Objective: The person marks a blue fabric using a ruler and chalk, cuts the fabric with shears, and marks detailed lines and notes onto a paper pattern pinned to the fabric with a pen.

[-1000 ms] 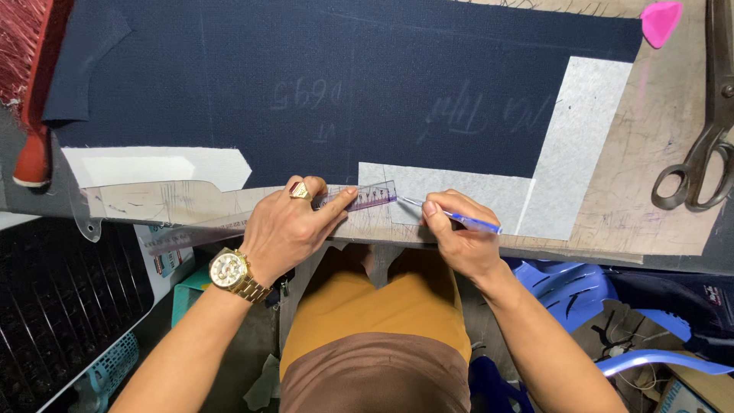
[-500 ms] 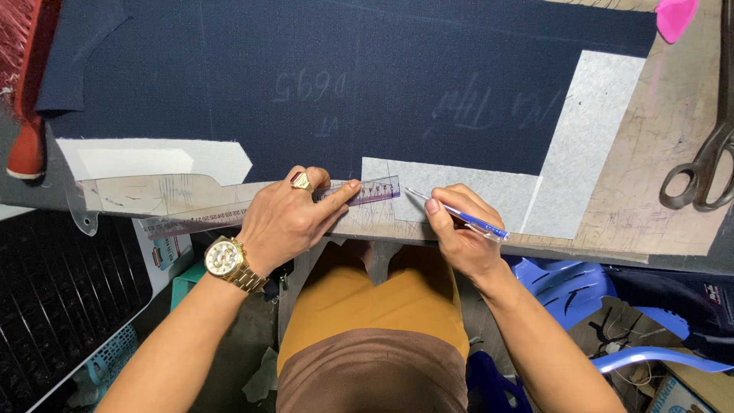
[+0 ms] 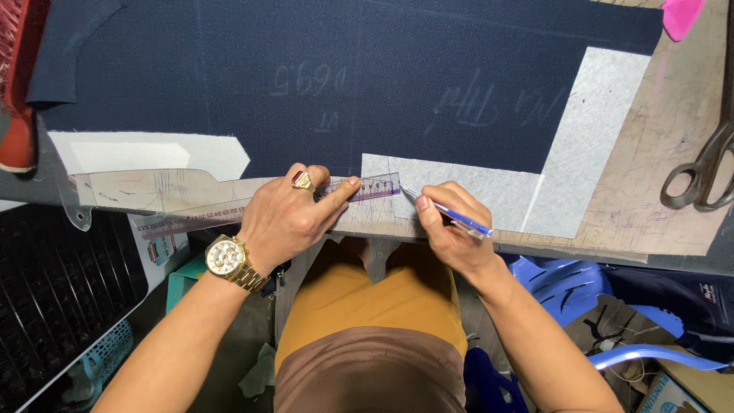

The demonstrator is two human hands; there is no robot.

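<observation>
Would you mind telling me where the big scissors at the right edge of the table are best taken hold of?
Take the scissors by the two finger loops, which lie nearest the person on bare tabletop. Come from the near right side, since the blades point away toward the far edge and run out of view.

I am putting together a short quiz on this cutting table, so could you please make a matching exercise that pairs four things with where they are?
Things:
1. ruler
2. pen
3. scissors
4. pink chalk

Places:
A. top right corner of the table
B. in the right hand
C. pressed flat under the left hand
D. lying at the right edge of the table

Pairs: 1-C, 2-B, 3-D, 4-A
</observation>
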